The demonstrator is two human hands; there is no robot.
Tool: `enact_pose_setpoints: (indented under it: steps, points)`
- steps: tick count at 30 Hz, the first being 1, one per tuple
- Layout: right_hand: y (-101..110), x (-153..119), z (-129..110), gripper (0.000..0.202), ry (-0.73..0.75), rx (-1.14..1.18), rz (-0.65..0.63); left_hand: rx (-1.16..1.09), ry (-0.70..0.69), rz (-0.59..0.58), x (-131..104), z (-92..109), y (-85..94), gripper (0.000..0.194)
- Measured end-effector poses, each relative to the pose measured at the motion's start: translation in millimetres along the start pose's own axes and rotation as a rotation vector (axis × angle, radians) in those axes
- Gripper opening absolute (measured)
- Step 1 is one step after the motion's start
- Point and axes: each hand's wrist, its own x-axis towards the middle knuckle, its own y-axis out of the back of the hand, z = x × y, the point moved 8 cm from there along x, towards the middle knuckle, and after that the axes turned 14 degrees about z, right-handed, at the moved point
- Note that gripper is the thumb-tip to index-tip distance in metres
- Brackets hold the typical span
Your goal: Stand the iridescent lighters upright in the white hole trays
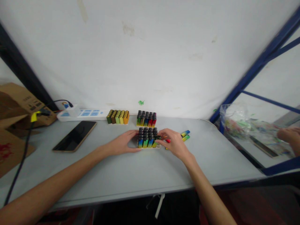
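A block of lighters with black tops and blue, green and yellow bodies stands upright in a low white tray at the table's middle. My left hand grips its left side, thumb at the front and fingers behind. At the right end of the block, my right hand pinches a lighter, mostly covered by the fingers. Beneath and beside that hand lie several loose lighters, blue, green and red. Part of the loose group is hidden by the hand.
Behind stand a pack of multicoloured lighters and a green-to-orange pack. To the left are a phone, a power strip and a cardboard box. Past the blue frame, another person's hand is near plastic bags.
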Motion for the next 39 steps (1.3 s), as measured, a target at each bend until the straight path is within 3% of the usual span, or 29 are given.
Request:
enact_pose_setpoints:
  steps: [14, 20, 24, 29, 34, 36, 39]
  points:
    - [-1.2, -0.8, -11.5, 0.018, 0.065, -0.004, -0.09, -0.005, 0.017, 0.013, 0.0, -1.7, 0.7, 0.076]
    - [30.2, 6.8, -7.0, 0.019, 0.036, -0.119, -0.017, 0.007, 0.017, 0.004, 0.4, -0.5, 1.3, 0.075]
    - [66.7, 11.3, 25.2, 0.022, -0.017, -0.298, 0.091, -0.01, 0.018, 0.009, 0.5, -0.9, 1.9, 0.075]
    - [91.9, 1.7, 92.4, 0.034, -0.1, -0.504, 0.112, -0.015, 0.012, 0.016, 0.7, -1.6, 2.3, 0.073]
    - [83.1, -21.8, 143.0, 0.042, -0.254, -0.527, -0.167, -0.024, 0.009, 0.016, 1.3, 0.3, 3.2, 0.073]
    - [79.4, -26.3, 146.1, 0.042, -0.281, -0.51, -0.251, -0.027, 0.009, 0.013, 1.9, 1.2, 3.6, 0.073]
    - [80.1, -24.0, 140.3, 0.043, -0.284, -0.526, -0.277, -0.023, 0.009, 0.005, 3.0, 1.4, 3.8, 0.073]
